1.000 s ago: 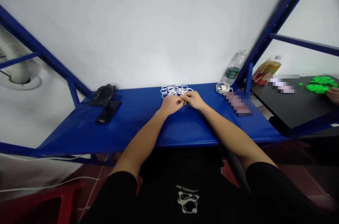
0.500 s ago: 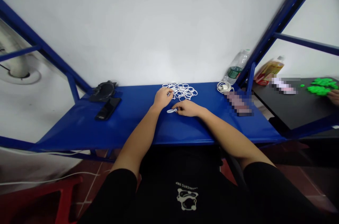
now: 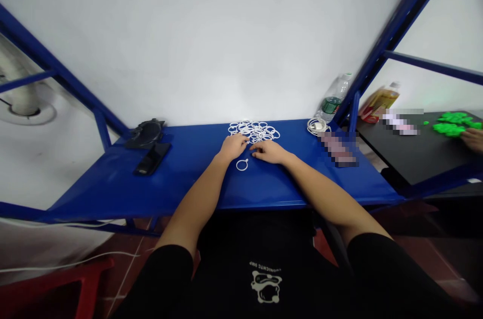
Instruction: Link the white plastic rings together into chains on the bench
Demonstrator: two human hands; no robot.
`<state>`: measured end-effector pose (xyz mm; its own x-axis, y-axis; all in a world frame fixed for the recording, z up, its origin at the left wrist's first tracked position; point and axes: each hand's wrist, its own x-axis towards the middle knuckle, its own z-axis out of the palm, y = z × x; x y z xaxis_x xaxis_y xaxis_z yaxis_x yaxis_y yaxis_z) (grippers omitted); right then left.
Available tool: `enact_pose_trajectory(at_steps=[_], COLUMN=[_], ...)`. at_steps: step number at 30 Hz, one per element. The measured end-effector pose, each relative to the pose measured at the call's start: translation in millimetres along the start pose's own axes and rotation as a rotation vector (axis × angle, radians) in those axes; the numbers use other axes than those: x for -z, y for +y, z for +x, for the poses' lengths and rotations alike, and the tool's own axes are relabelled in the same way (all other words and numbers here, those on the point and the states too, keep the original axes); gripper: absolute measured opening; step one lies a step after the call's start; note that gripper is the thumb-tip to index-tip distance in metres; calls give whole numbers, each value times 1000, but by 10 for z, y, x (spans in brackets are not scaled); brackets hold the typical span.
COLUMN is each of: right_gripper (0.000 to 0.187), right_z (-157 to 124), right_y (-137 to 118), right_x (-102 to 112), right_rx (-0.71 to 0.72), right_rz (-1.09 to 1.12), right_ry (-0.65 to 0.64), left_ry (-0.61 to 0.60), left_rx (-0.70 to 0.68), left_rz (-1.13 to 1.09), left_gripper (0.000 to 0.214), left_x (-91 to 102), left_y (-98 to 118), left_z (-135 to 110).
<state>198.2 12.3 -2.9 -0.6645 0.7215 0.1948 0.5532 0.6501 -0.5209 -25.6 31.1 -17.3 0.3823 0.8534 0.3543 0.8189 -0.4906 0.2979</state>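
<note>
A pile of white plastic rings [image 3: 260, 130], each with a small eyelet like a curtain ring, lies on the blue tabletop [image 3: 196, 173] against the wall. My left hand [image 3: 234, 147] is at the near left edge of the pile, its fingertips pinched on a white ring that they partly hide. Close beside it, my right hand [image 3: 268, 152] rests just in front of the pile with fingers bent and slightly apart, holding nothing visible. One single ring [image 3: 237, 166] lies flat on the table, nearer to me than both hands and apart from the pile.
Left on the table are a black phone [image 3: 152, 158] and a dark bundle [image 3: 147, 133]. Toward the right stand a water bottle [image 3: 334, 100], a coiled white cable [image 3: 315, 127] and a blurred item [image 3: 338, 149]. Beyond the blue frame, another person's hand [image 3: 473, 139] touches green pieces [image 3: 451, 125].
My right hand has let go of the single ring, which now lies flat on the table, and has moved up toward the pile. My left hand has come slightly nearer to me.
</note>
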Motion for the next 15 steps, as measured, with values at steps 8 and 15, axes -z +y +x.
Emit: enact_pose_trajectory(at_steps=[8,15], right_gripper=[24,21], right_z=[14,6], right_y=[129,75], right_x=[70,41], right_rx=[-58,40], right_rz=[-3,66], right_ry=[265,443], left_ry=[233,348], left_rx=[-24,-135], left_rz=[-226,-371], left_gripper=[15,10], left_x=[127,137], left_y=[227,355], left_z=[-4,-9])
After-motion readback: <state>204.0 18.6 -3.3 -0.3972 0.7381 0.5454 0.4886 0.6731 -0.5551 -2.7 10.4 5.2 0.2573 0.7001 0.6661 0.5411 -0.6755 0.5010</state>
